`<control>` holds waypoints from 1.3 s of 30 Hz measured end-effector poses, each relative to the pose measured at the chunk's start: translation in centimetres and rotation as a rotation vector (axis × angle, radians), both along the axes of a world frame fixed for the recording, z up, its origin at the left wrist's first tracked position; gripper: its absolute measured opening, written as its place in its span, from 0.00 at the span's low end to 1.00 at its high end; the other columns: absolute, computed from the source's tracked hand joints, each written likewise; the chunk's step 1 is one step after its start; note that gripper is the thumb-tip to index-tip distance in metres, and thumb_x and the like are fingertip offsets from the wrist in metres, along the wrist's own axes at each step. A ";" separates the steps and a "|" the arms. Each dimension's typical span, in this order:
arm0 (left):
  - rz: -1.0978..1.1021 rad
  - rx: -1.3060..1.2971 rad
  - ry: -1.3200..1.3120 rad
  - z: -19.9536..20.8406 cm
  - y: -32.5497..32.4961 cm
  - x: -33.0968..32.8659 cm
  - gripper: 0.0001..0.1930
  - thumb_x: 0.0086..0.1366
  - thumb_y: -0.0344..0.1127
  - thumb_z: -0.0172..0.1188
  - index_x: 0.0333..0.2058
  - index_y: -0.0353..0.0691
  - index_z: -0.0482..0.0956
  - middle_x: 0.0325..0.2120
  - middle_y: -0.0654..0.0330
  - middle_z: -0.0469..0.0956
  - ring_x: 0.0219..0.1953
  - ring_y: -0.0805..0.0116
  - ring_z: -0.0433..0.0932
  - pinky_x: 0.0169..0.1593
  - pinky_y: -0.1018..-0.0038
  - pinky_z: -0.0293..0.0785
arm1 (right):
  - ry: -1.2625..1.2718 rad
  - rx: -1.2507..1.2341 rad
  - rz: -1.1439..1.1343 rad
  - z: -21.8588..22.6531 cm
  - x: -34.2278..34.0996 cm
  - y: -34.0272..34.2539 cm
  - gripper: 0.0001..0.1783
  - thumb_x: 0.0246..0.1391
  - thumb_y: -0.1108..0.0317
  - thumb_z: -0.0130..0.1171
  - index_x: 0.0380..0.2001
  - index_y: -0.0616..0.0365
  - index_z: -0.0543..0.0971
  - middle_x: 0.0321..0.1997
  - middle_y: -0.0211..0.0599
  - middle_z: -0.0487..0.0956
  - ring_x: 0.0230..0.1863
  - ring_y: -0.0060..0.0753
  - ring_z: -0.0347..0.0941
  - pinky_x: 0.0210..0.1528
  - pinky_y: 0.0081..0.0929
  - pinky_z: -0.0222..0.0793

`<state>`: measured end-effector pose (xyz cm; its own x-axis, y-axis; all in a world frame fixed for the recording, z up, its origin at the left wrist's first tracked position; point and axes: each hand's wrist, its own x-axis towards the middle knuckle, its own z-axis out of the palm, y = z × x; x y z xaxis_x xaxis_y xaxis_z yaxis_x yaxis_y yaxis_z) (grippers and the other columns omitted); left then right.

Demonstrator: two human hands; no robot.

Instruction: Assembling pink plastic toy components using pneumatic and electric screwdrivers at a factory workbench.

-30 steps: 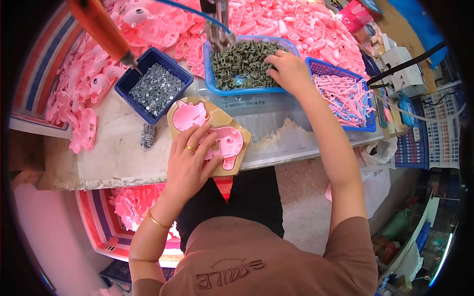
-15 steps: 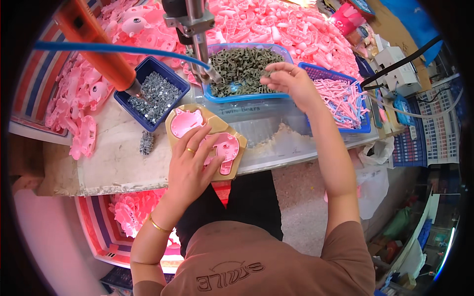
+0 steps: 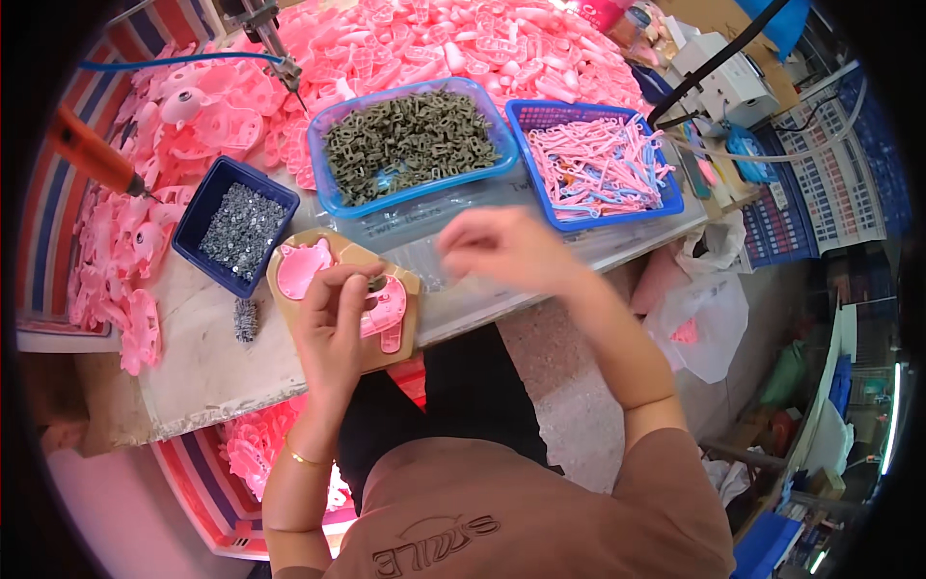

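My left hand (image 3: 333, 323) pinches a small olive-green part (image 3: 376, 283) between thumb and fingers, above a tan holding block (image 3: 405, 333). Two pink moulded plastic shells are set in the block: a rounded one (image 3: 304, 267) at the left, and one with a narrow leg (image 3: 390, 307) at the right, partly hidden by my fingers. My right hand (image 3: 506, 246) is over the table to the right of the block, in front of the bins. Motion blurs its fingers, so I cannot see whether it holds anything.
Beyond the block stand a clear blue-rimmed tub (image 3: 338, 207) of olive parts and a blue basket (image 3: 579, 224) of pink and blue sticks. A dark blue bin (image 3: 204, 198) of small metal parts is left. An orange screwdriver (image 3: 96, 152) hangs at far left; pink shells (image 3: 405, 43) are heaped behind.
My left hand has lifted off the pink shells and now pinches an olive part. My right hand has come away from the olive tub, toward me. The view has shifted.
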<state>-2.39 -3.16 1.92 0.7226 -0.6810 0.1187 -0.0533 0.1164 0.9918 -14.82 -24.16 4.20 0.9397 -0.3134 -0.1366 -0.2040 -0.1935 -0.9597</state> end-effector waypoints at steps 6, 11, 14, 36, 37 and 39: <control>-0.045 0.034 0.047 0.6 1.2 0.5 0.09 0.74 0.33 0.51 0.44 0.34 0.76 0.42 0.56 0.82 0.39 0.72 0.82 0.43 0.76 0.81 | 0.209 -1.216 -0.371 -0.8 -8.4 -13.6 0.09 0.49 0.73 0.63 0.36 0.57 0.82 0.31 0.46 0.80 0.33 0.45 0.79 0.39 0.36 0.73; -0.073 0.080 0.095 -0.1 1.5 0.5 0.10 0.73 0.32 0.53 0.46 0.33 0.77 0.42 0.57 0.82 0.41 0.73 0.82 0.46 0.77 0.80 | 0.231 -1.068 -0.279 -2.0 -7.8 -15.2 0.08 0.49 0.73 0.64 0.35 0.60 0.81 0.30 0.39 0.80 0.33 0.39 0.77 0.39 0.33 0.73; -0.072 0.112 0.130 0.0 1.7 0.7 0.11 0.74 0.33 0.52 0.48 0.32 0.77 0.43 0.56 0.82 0.41 0.73 0.82 0.45 0.77 0.80 | 0.191 -0.831 -0.318 -0.4 -5.7 -14.9 0.08 0.55 0.71 0.63 0.37 0.62 0.80 0.33 0.38 0.82 0.36 0.28 0.78 0.42 0.26 0.72; 0.009 0.247 0.087 0.5 1.8 -0.5 0.10 0.70 0.32 0.59 0.42 0.28 0.80 0.34 0.58 0.83 0.35 0.76 0.82 0.41 0.79 0.81 | -0.041 -0.287 0.121 1.6 2.4 6.6 0.11 0.53 0.69 0.67 0.35 0.61 0.76 0.27 0.31 0.81 0.28 0.18 0.75 0.31 0.21 0.70; 0.006 0.248 0.089 0.7 1.7 -0.5 0.10 0.70 0.32 0.59 0.42 0.28 0.80 0.34 0.58 0.83 0.35 0.76 0.82 0.41 0.79 0.81 | -0.058 -0.292 0.085 1.4 2.4 6.9 0.11 0.53 0.69 0.67 0.34 0.61 0.76 0.26 0.30 0.80 0.28 0.18 0.75 0.30 0.21 0.70; 0.016 0.230 0.090 1.0 1.6 -0.5 0.10 0.71 0.32 0.58 0.41 0.28 0.80 0.33 0.58 0.83 0.36 0.75 0.82 0.41 0.79 0.81 | -0.072 -0.296 0.045 1.1 2.2 7.1 0.11 0.53 0.69 0.67 0.33 0.61 0.75 0.25 0.30 0.80 0.27 0.18 0.75 0.29 0.21 0.70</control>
<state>-2.93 -1.59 2.96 0.7344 -0.6707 -0.1039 0.0367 -0.1136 0.9929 -12.61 -17.07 5.31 0.9576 -0.2872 0.0218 -0.1224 -0.4744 -0.8717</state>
